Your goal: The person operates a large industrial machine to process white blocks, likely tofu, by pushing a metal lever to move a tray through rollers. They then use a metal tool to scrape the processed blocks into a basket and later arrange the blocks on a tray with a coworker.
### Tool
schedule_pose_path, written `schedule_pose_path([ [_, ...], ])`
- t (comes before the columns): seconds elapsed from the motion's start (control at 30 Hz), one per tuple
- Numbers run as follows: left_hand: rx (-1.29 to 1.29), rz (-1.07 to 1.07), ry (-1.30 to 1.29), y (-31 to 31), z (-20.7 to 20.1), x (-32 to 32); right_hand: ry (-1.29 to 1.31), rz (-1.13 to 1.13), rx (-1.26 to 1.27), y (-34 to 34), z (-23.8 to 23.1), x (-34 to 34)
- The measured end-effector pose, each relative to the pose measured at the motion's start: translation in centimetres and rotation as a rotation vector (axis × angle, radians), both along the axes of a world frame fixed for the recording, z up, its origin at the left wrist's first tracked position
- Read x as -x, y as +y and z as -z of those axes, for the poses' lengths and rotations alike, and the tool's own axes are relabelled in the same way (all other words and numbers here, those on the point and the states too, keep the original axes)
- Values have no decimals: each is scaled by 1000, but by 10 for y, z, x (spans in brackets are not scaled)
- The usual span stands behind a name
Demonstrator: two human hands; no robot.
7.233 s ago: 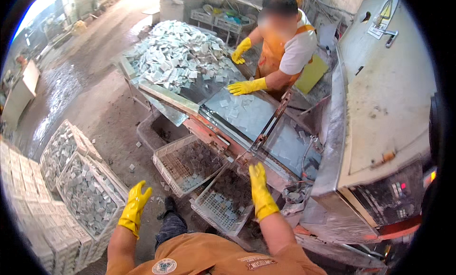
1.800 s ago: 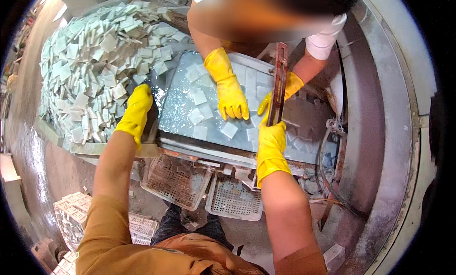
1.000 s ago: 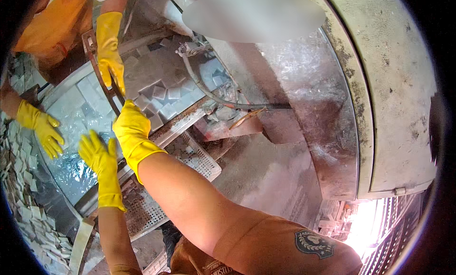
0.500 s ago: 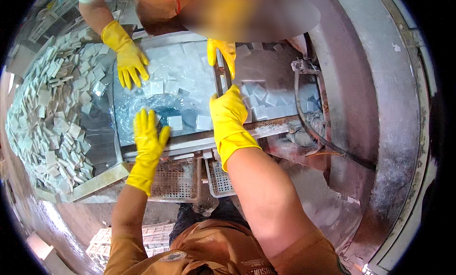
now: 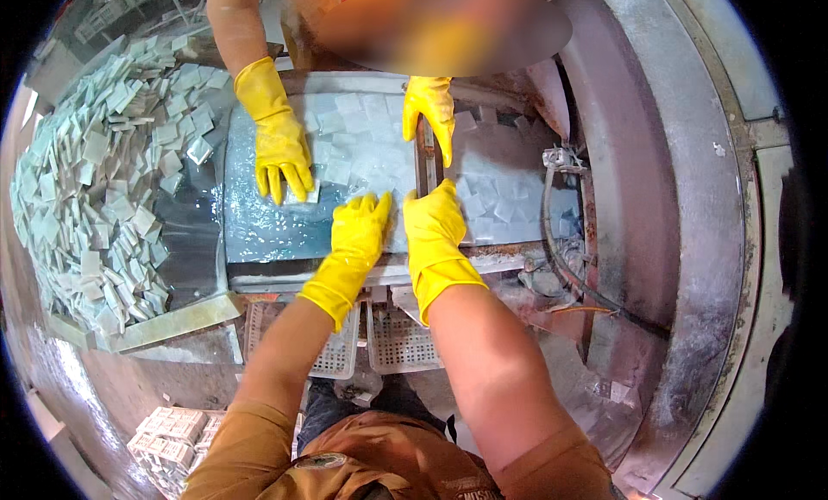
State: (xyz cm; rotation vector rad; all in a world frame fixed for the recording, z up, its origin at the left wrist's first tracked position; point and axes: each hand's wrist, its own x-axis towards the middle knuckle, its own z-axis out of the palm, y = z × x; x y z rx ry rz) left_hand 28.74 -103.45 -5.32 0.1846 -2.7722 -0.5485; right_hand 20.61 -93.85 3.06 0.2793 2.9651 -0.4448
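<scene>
My right hand [image 5: 436, 232], in a yellow rubber glove, is closed round the near end of a dark metal-edged bar [image 5: 428, 168] that lies across the wet work surface. My left hand [image 5: 352, 243], gloved the same, rests on the surface just left of the bar, palm down, its fingers laid forward over pale square tiles [image 5: 354, 112]. A co-worker's gloved hand [image 5: 429, 112] grips the bar's far end. The co-worker's other gloved hand [image 5: 283, 159] presses on a white tile at the edge of the bluish water [image 5: 274, 232].
A big heap of loose pale tiles [image 5: 95, 185] fills the left side. Past the bar, more tiles [image 5: 504, 198] lie under shallow water. A dark hose [image 5: 552, 232] bends along the right end. Perforated plastic baskets [image 5: 401, 345] stand below the near edge; stacked pale blocks [image 5: 172, 440] sit on the floor.
My left hand has moved right, from the water to beside the bar. Loose tiles in the water have shifted right toward the bar. The co-worker's free hand has come nearer and right.
</scene>
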Motion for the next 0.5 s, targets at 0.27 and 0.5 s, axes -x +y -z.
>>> schedule_pose_path([
  [0.27, -596, -69, 76, -13, -7, -12, 12, 1, -14, -1, 6, 1],
  [0.5, -131, -171, -20, -92, -3, -96, -23, 25, 29, -1, 2, 0],
])
